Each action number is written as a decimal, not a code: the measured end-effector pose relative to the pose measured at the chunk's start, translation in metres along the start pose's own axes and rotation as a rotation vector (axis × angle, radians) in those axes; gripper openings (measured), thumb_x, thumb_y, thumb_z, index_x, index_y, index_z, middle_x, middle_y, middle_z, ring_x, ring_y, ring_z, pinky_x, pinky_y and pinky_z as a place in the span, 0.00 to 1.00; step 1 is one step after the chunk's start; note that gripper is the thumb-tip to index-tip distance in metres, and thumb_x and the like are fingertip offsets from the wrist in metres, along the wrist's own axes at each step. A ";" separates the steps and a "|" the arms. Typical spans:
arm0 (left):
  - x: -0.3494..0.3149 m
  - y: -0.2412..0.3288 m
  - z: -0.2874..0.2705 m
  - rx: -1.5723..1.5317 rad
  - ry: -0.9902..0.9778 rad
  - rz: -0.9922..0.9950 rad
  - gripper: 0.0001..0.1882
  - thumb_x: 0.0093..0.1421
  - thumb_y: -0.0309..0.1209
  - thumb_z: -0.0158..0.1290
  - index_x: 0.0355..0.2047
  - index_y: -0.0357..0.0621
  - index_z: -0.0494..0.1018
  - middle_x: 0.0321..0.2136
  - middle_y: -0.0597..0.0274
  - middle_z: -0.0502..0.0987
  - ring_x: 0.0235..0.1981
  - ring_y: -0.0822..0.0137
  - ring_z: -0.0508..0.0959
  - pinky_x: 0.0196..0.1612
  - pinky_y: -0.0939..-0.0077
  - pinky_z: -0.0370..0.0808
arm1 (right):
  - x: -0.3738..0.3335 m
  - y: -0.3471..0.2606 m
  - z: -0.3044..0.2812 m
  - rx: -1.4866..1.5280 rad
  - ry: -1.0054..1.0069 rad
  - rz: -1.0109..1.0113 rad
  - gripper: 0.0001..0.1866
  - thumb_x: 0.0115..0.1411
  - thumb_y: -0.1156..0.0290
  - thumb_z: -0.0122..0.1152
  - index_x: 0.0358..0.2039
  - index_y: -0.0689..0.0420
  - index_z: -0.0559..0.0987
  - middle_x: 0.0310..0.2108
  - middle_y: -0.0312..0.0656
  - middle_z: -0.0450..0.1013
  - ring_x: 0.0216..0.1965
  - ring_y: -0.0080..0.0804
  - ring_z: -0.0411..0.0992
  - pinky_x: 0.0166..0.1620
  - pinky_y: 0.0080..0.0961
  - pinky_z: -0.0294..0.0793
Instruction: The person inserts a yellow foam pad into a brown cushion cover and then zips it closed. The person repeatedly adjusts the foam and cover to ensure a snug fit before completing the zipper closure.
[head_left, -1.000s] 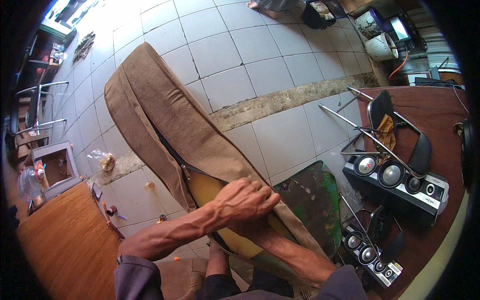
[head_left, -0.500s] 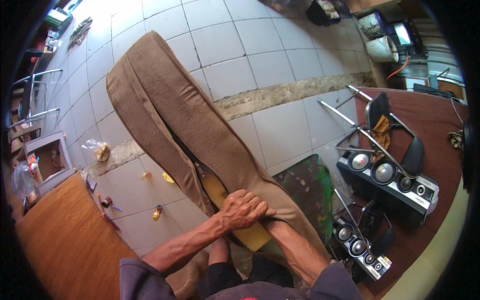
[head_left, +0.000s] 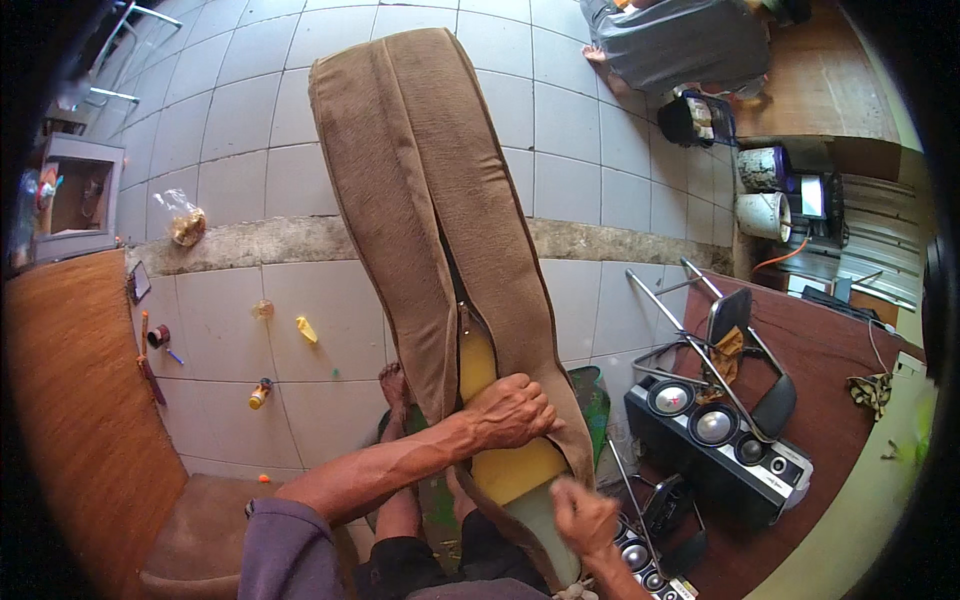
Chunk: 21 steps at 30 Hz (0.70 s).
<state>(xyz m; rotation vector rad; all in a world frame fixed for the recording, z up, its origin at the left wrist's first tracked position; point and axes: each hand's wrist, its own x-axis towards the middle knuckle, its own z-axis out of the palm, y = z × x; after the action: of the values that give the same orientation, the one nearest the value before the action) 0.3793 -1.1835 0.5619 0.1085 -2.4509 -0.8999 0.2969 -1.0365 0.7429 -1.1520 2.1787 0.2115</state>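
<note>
A long brown fabric cushion cover (head_left: 455, 140) stretches away from my lap, its lengthwise zip opening parted at the near end. Inside the gap shows a yellow foam block (head_left: 515, 470); a pale greyish layer (head_left: 545, 515) appears below it. The metal zip slider (head_left: 464, 312) sits near the top of the gap. My left hand (head_left: 512, 412) reaches across the foam, fingers closed on the cover's right edge. Lower down, my right hand (head_left: 585, 515) is closed beside the same edge; what its fingers hold is hidden.
A green paint-stained board (head_left: 592, 400) lies beneath the cover. At right, a speaker panel (head_left: 715, 430) lies beside a metal-legged folding chair (head_left: 755, 370). A small yellow-capped bottle (head_left: 260, 393) and a plastic bag (head_left: 186, 222) are on the tiles at left. Another person (head_left: 680, 45) is at the back.
The view has turned, so the cover now points more straight ahead. My right hand, earlier hidden inside the cover, has come out toward me. My left hand stays closed at the opening.
</note>
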 end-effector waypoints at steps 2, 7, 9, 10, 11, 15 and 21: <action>0.001 0.004 0.008 -0.011 0.021 -0.107 0.16 0.70 0.39 0.52 0.25 0.49 0.75 0.23 0.63 0.76 0.28 0.65 0.76 0.36 0.68 0.70 | 0.060 -0.021 -0.023 0.147 0.449 -0.385 0.15 0.65 0.63 0.67 0.47 0.58 0.80 0.37 0.47 0.81 0.27 0.46 0.80 0.29 0.35 0.80; -0.003 0.019 0.012 0.112 0.175 -0.256 0.12 0.63 0.36 0.53 0.24 0.47 0.75 0.26 0.59 0.77 0.30 0.63 0.76 0.38 0.66 0.68 | 0.206 -0.098 -0.017 -0.108 0.359 -0.821 0.16 0.62 0.65 0.68 0.43 0.60 0.74 0.36 0.48 0.76 0.34 0.43 0.82 0.33 0.35 0.84; -0.006 0.027 0.012 0.142 0.076 -0.284 0.10 0.61 0.35 0.53 0.24 0.47 0.75 0.26 0.59 0.76 0.31 0.63 0.75 0.40 0.66 0.68 | 0.230 -0.112 -0.022 -0.303 0.127 -0.775 0.13 0.63 0.69 0.64 0.42 0.62 0.73 0.39 0.51 0.76 0.38 0.45 0.82 0.35 0.38 0.85; -0.007 0.032 0.012 0.150 0.024 -0.280 0.09 0.60 0.35 0.53 0.24 0.47 0.75 0.26 0.59 0.76 0.32 0.63 0.75 0.41 0.66 0.67 | 0.233 -0.118 -0.026 -0.360 0.084 -0.799 0.12 0.64 0.71 0.63 0.42 0.63 0.73 0.40 0.53 0.77 0.40 0.46 0.83 0.36 0.39 0.86; -0.008 0.035 0.013 0.140 -0.033 -0.304 0.10 0.62 0.37 0.54 0.25 0.48 0.74 0.25 0.61 0.74 0.32 0.64 0.74 0.41 0.66 0.67 | 0.234 -0.122 -0.032 -0.393 0.023 -0.764 0.11 0.64 0.72 0.61 0.43 0.64 0.73 0.41 0.55 0.77 0.42 0.48 0.83 0.37 0.40 0.86; -0.007 0.042 0.010 0.196 -0.052 -0.326 0.12 0.68 0.40 0.51 0.28 0.50 0.74 0.25 0.63 0.73 0.33 0.66 0.73 0.43 0.66 0.66 | 0.221 -0.133 -0.045 -0.414 0.059 -0.669 0.10 0.63 0.77 0.59 0.43 0.67 0.72 0.41 0.58 0.77 0.41 0.53 0.83 0.39 0.42 0.86; -0.007 0.049 -0.003 0.298 -0.086 -0.327 0.12 0.70 0.41 0.51 0.32 0.50 0.72 0.27 0.64 0.70 0.35 0.66 0.71 0.43 0.67 0.65 | 0.225 -0.138 -0.030 -0.364 0.081 -0.614 0.12 0.64 0.76 0.59 0.44 0.70 0.75 0.37 0.60 0.78 0.41 0.52 0.83 0.39 0.39 0.86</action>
<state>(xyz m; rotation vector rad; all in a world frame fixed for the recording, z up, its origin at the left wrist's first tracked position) 0.3923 -1.1455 0.5915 0.6022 -2.6803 -0.6714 0.3012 -1.2847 0.6481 -2.0015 1.7845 0.2987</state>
